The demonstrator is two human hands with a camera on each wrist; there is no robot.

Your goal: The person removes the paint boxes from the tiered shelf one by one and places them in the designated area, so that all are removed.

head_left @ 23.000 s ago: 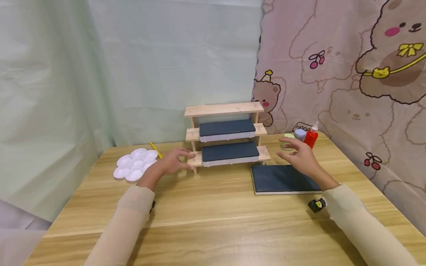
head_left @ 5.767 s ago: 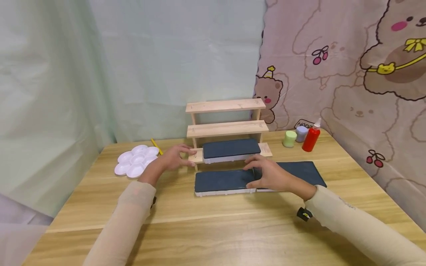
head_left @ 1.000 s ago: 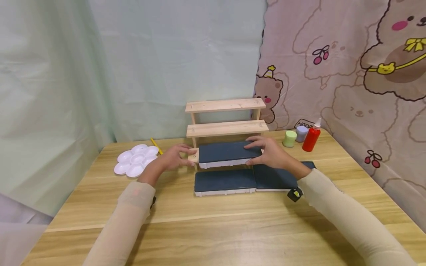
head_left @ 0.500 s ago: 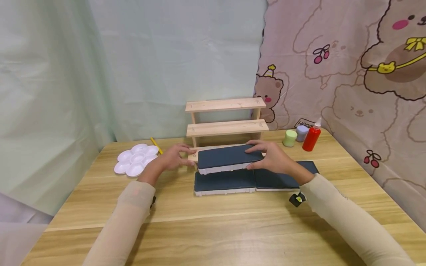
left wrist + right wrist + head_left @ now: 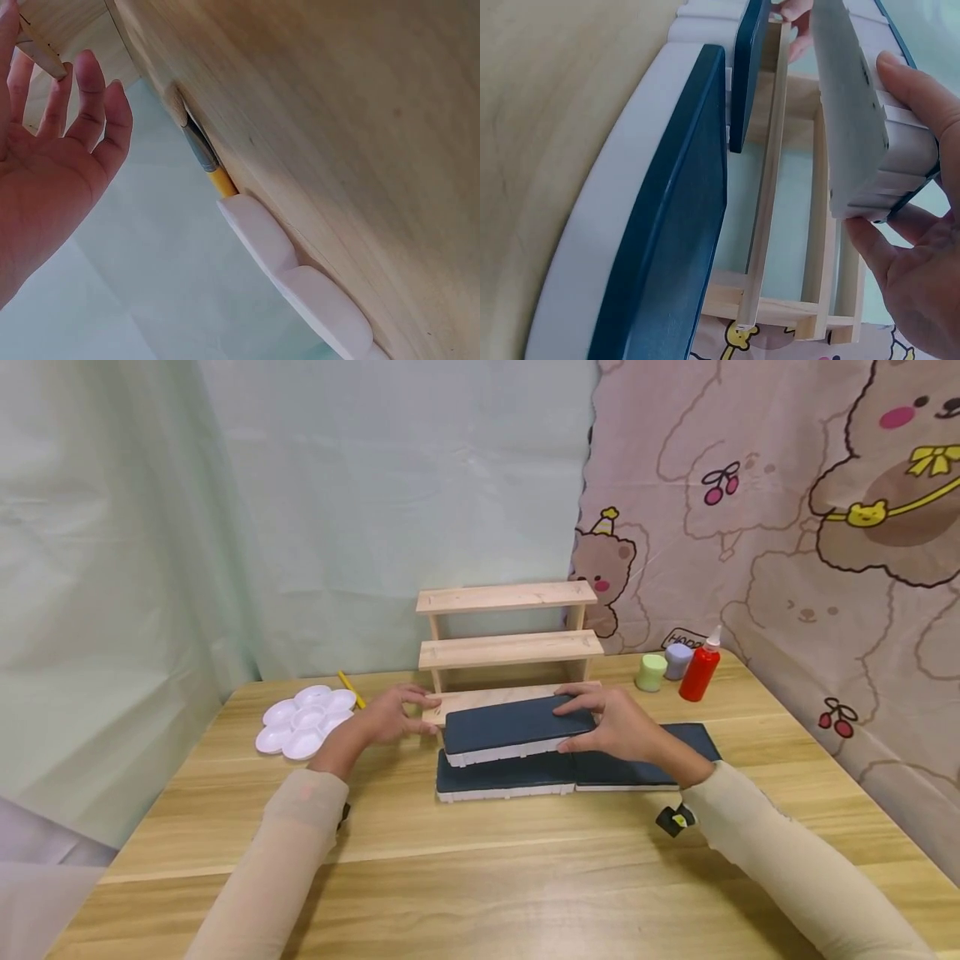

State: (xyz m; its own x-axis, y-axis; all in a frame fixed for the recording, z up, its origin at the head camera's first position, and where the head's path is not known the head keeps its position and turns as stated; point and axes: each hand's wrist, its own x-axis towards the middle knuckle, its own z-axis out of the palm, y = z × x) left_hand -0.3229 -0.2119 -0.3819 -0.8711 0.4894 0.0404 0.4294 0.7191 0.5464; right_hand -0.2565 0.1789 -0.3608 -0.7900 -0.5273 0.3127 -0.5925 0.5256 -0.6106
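Observation:
A flat box with a dark blue lid and white sides [image 5: 517, 727] hangs tilted above the table, gripped at its right end by my right hand [image 5: 618, 727]. In the right wrist view, the thumb and fingers clasp the end of this box [image 5: 900, 142]. Below it on the table lies a second such box [image 5: 506, 781], partly hidden. A larger dark blue and white box [image 5: 693, 745] adjoins that one on the right. My left hand [image 5: 386, 718] pinches the left end of the lowest shelf of a wooden three-tier stand [image 5: 510, 649].
A white flower-shaped palette [image 5: 303, 720] and a yellow-handled paintbrush [image 5: 221, 182] lie left of the stand. Back right stand a green jar [image 5: 651, 673], a lilac jar [image 5: 678, 661] and a red bottle [image 5: 699, 672]. Curtains hang behind the table.
Over the last second the held box has moved down and toward me, off the lowest shelf, baring it. Much earlier, two boxes sat on the stand. The left hand keeps its place.

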